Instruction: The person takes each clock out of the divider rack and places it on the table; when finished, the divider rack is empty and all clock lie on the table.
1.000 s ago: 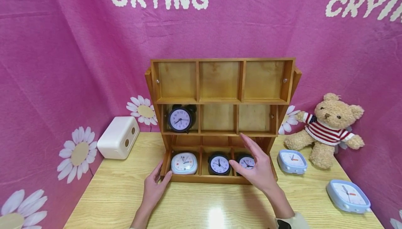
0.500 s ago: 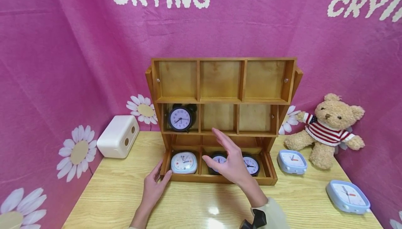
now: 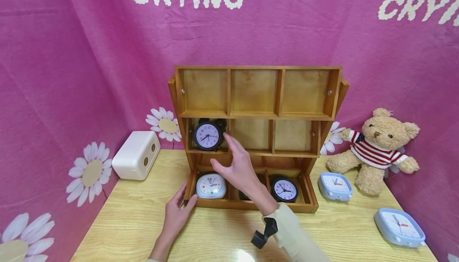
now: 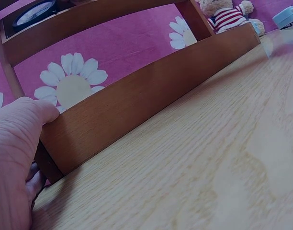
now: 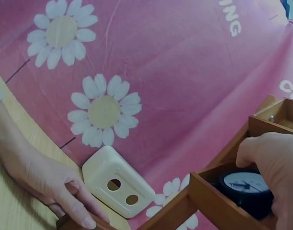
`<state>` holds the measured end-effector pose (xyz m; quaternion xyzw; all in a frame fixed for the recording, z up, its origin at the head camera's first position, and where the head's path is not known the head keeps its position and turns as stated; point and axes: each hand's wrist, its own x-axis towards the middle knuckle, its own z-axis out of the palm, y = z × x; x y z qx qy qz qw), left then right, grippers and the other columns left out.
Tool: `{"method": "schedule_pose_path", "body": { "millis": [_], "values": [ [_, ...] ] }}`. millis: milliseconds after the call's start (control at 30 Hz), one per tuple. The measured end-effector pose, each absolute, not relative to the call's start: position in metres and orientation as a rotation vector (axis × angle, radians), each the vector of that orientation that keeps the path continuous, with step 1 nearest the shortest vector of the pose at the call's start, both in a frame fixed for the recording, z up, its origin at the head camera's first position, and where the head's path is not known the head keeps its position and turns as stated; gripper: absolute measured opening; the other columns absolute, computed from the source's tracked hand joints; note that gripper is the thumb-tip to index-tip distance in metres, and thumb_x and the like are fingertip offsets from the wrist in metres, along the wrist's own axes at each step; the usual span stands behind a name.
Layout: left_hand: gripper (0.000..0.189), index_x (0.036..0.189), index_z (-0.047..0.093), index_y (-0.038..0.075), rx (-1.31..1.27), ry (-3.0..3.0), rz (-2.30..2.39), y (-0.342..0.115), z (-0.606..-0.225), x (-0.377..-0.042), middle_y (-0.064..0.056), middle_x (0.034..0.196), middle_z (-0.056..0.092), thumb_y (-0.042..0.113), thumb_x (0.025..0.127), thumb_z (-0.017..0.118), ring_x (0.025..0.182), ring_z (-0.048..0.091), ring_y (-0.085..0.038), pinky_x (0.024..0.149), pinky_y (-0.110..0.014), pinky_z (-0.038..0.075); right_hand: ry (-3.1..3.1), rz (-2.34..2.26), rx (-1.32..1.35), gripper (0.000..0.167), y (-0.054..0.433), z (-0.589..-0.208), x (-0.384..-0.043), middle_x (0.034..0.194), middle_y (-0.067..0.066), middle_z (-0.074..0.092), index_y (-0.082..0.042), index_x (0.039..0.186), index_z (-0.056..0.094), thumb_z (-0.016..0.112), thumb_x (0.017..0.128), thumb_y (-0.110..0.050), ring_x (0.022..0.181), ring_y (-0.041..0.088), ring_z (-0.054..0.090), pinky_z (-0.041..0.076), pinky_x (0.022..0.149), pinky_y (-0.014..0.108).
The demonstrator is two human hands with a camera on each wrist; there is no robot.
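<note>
A brown wooden shelf (image 3: 256,115) with three tiers of compartments stands on the table. My left hand (image 3: 177,211) holds its lower left corner, thumb over the front board (image 4: 137,103) and fingers round the side. A black twin-bell alarm clock (image 3: 207,135) sits in the middle tier's left compartment. Right at its side is my right hand (image 3: 239,168), thumb and fingers spread apart with nothing held. Below, a pale blue and white clock (image 3: 210,186) lies in the bottom left compartment and a black clock (image 3: 284,190) in the right one. My right hand mostly hides the bottom middle clock (image 3: 244,196).
Two blue clocks, the nearer one (image 3: 399,227) and the farther one (image 3: 335,186), lie on the table at the right. A teddy bear (image 3: 380,150) sits behind them. A cream box with two holes (image 3: 136,155) stands at the left, near the pink curtain (image 3: 89,54).
My right hand has moved left and up, from in front of the bottom right clock to the black alarm clock in the middle tier. My left hand stays at the shelf corner.
</note>
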<state>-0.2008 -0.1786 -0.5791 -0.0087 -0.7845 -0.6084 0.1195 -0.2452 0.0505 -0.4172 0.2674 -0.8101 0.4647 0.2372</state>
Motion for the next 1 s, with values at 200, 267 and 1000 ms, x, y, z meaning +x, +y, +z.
{"method": "schedule_pose_path", "body": {
  "millis": [200, 267, 1000],
  "values": [
    [0.063, 0.152, 0.052, 0.000, -0.034, -2.277, -1.779, -0.178, -0.577, -0.203, -0.023, 0.151, 0.054, 0.017, 0.097, 0.077, 0.140, 0.051, -0.034, 0.110, -0.049, 0.047, -2.326, 1.170, 0.639, 0.084, 0.031, -0.406, -0.259, 0.155, 0.028, 0.047, 0.008, 0.153, 0.042, 0.083, 0.086, -0.020, 0.143, 0.040, 0.047, 0.042, 0.117, 0.051],
    [0.062, 0.151, 0.052, -0.001, -0.041, -2.283, -1.772, -0.177, -0.577, -0.203, -0.023, 0.151, 0.054, 0.016, 0.097, 0.077, 0.139, 0.052, -0.035, 0.109, -0.049, 0.048, -2.354, 1.140, 0.599, 0.085, 0.025, -0.405, -0.262, 0.155, 0.029, 0.046, 0.009, 0.153, 0.040, 0.083, 0.086, -0.021, 0.142, 0.041, 0.048, 0.042, 0.117, 0.051],
    [0.061, 0.151, 0.053, 0.002, -0.054, -2.289, -1.720, -0.179, -0.583, -0.204, -0.022, 0.151, 0.053, 0.019, 0.097, 0.076, 0.138, 0.051, -0.038, 0.108, -0.055, 0.047, -2.249, 0.742, 0.333, 0.095, -0.018, -0.418, -0.284, 0.134, 0.027, 0.050, 0.011, 0.143, 0.044, 0.093, 0.077, -0.036, 0.110, 0.037, 0.065, 0.061, 0.093, 0.042]
  ]
}}
